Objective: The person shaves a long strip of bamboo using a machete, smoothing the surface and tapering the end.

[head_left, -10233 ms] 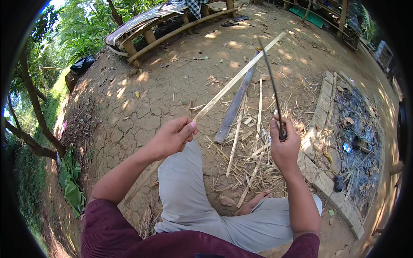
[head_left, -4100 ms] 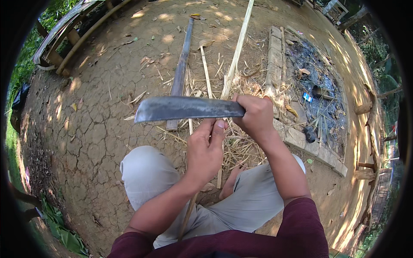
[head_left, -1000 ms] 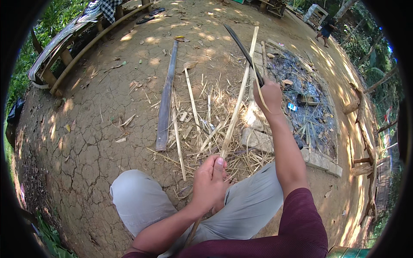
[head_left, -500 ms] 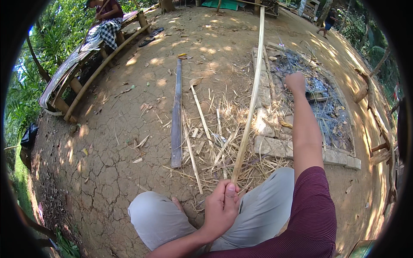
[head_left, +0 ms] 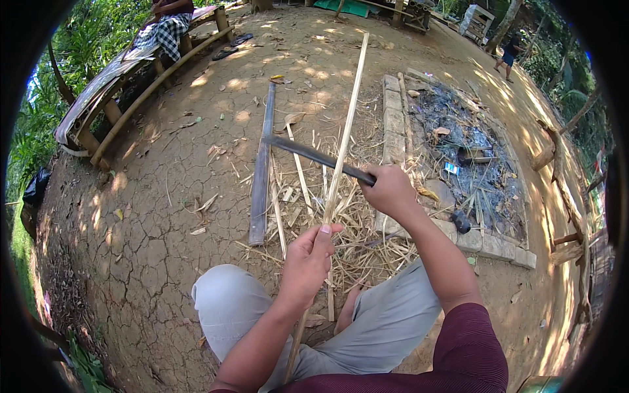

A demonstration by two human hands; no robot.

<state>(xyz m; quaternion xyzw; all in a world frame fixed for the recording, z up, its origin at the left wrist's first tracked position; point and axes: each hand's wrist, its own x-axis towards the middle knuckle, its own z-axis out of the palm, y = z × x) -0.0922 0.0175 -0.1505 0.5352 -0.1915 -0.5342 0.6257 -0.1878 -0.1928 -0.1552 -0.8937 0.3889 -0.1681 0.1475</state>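
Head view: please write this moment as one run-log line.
left hand: holds pale strip | right hand: grips blade | blade: across strip in view, contact unclear | nearby: dark bamboo length, shavings

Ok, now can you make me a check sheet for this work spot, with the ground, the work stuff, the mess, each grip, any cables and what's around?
Surface: cracked brown earth, dappled with sun farther off.
Job's things: a long pale strip and a long knife; the blade crosses over the strip in view, contact unclear.
Clutter: scattered shavings and a dark pole on the ground.
Grips: left grip closed on the strip; right grip closed around the knife's handle end.
Cables: nothing seen.
Surroundings: a bench with a seated person at upper left; a brick-edged ash patch on the right.
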